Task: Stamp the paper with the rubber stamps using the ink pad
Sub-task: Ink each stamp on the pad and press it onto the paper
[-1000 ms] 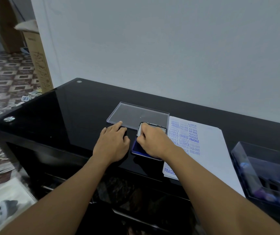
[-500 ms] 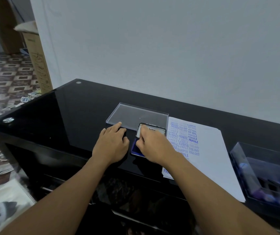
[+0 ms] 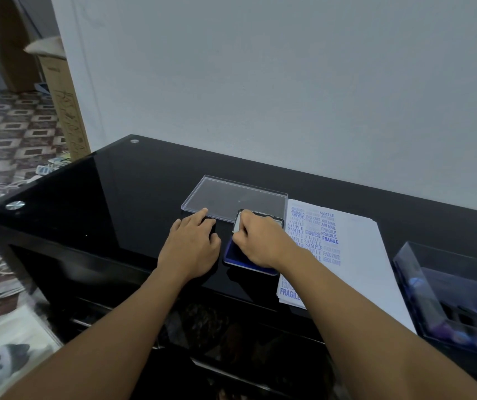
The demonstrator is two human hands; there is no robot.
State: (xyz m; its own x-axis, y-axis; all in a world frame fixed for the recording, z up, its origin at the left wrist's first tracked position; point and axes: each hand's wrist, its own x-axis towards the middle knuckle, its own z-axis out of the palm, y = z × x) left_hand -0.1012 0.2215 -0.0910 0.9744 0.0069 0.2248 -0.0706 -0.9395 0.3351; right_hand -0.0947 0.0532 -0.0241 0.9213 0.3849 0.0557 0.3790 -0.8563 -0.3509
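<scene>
The blue ink pad (image 3: 235, 256) lies open on the black glass table (image 3: 101, 197), its lid (image 3: 263, 215) tipped up at the back. My right hand (image 3: 260, 241) hovers low over the pad with fingers curled down. It pinches a small pale stamp (image 3: 236, 225), most of which is hidden under the fingers. My left hand (image 3: 192, 249) rests flat on the table just left of the pad, its index finger touching a clear plastic lid (image 3: 231, 196). The white paper (image 3: 358, 255), with several blue stamped words, lies right of the pad.
A clear plastic box (image 3: 448, 295) holding more stamps stands at the table's right end. The wall runs close behind the table. A cardboard box (image 3: 61, 102) and cables lie on the patterned floor to the left.
My right hand has shifted slightly on the ink pad, still pressing down. My left hand has stayed in place.
</scene>
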